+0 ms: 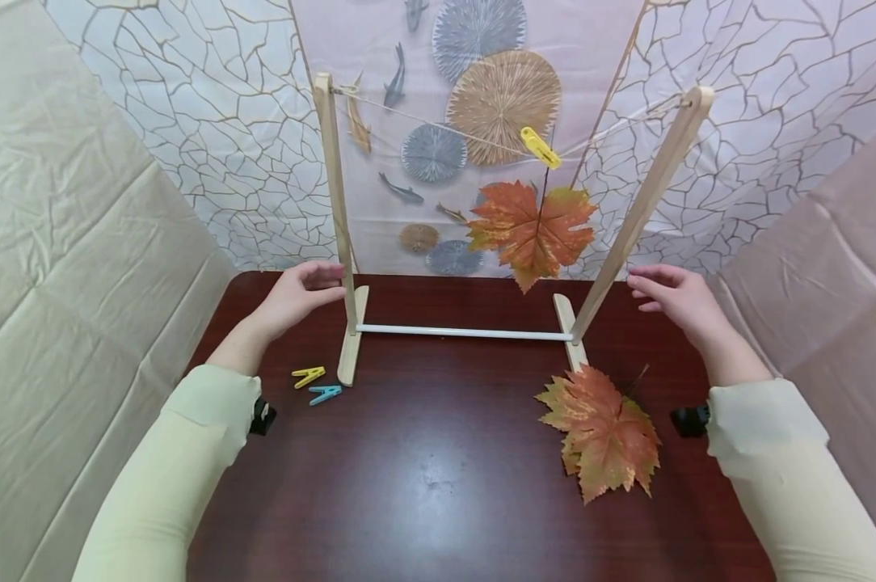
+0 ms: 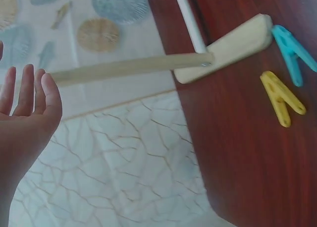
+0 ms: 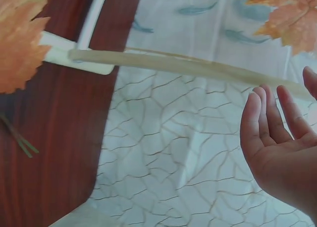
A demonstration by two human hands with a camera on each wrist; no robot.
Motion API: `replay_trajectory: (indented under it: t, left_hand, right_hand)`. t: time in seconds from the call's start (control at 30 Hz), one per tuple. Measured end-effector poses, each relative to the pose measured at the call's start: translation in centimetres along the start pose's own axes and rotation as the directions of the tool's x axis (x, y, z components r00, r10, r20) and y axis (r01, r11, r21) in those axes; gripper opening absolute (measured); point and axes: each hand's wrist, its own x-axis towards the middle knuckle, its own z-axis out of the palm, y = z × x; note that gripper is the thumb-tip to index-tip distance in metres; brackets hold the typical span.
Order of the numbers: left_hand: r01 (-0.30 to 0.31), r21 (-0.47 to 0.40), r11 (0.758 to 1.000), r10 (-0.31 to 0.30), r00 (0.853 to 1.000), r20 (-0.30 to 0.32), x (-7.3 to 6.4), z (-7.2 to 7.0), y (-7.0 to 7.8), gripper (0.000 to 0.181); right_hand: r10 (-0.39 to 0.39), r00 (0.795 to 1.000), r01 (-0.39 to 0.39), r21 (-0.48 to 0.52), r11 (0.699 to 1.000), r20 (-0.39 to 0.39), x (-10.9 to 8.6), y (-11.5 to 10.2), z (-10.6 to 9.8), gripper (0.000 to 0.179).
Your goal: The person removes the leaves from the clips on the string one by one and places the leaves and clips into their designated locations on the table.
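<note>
A wooden stand with a left post and a right post rises from the table. Between the post tops sags a string. One orange maple leaf hangs there by its stem from a yellow clothespin. My left hand is beside the left post, fingers loosely bent and holding nothing; whether the fingertips touch the wood I cannot tell. My right hand hovers to the right of the right post, its fingers relaxed and apart from it. Both palms show in the wrist views.
More maple leaves lie overlapping at the stand's right foot. By the left foot lie a yellow clothespin and a blue clothespin. A white rod joins the posts low down. Patterned cloth covers the back.
</note>
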Motion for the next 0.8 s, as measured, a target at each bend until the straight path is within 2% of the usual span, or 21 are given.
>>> replay_trajectory:
  t: [0.17, 0.37, 0.63, 0.8]
  left_hand:
    - [-0.040, 0.011, 0.999, 0.040, 0.999, 0.014, 0.7, 0.3, 1.8, 0.046]
    - [-0.089, 0.000, 0.996, 0.089, 0.996, 0.014, 1.5, 0.7, 4.4, 0.044]
    - [-0.135, -0.064, 0.989, 0.136, 0.991, 0.016, 2.4, 1.1, 8.0, 0.044]
    - [-0.175, -0.091, 0.980, 0.177, 0.984, 0.017, 2.9, 1.3, 10.0, 0.044]
  right_hand:
    - [-0.023, 0.999, 0.024, 0.027, 0.999, -0.029, 0.2, -1.5, 0.1, 0.011]
    - [-0.045, 0.998, 0.041, -0.068, 0.997, -0.051, 0.4, -3.0, 0.9, 0.051]
    - [-0.086, 0.995, 0.082, -0.076, 0.994, -0.046, 0.8, -4.9, 1.9, 0.043]
    - [-0.107, 0.994, 0.104, -0.082, 0.991, -0.034, 1.1, -6.3, 2.4, 0.049]
